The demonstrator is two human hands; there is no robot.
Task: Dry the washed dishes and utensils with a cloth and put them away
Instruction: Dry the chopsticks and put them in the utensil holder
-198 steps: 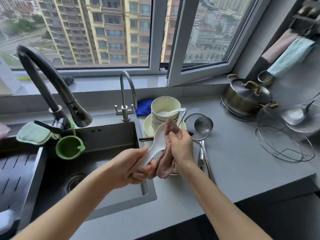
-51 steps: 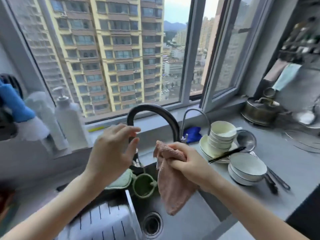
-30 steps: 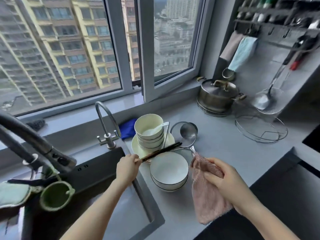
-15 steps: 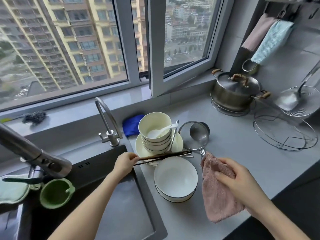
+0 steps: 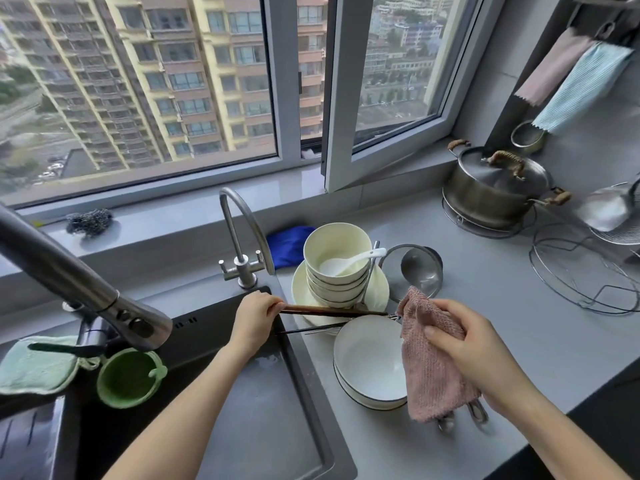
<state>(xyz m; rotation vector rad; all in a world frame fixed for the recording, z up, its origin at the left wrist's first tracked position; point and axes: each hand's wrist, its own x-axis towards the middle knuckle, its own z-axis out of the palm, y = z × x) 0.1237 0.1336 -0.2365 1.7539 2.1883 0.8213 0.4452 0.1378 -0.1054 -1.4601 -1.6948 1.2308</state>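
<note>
On my far left a pale green sponge cloth [image 5: 33, 367] and a round green strainer cup [image 5: 130, 377] sit by the dark pull-out faucet [image 5: 79, 284] over the black sink [image 5: 263, 403]. My left hand [image 5: 254, 315] curls around the near ends of the dark wooden chopsticks [image 5: 332, 311], which lie across the cream plate [image 5: 379, 292] holding the stacked cream bowls [image 5: 337, 268]. Just in front sits the wide white bowl [image 5: 369, 362] on the grey countertop [image 5: 502, 306]. My right hand [image 5: 478, 351] grips the bunched pink cloth [image 5: 429, 362], hanging over the bowl's right rim.
</note>
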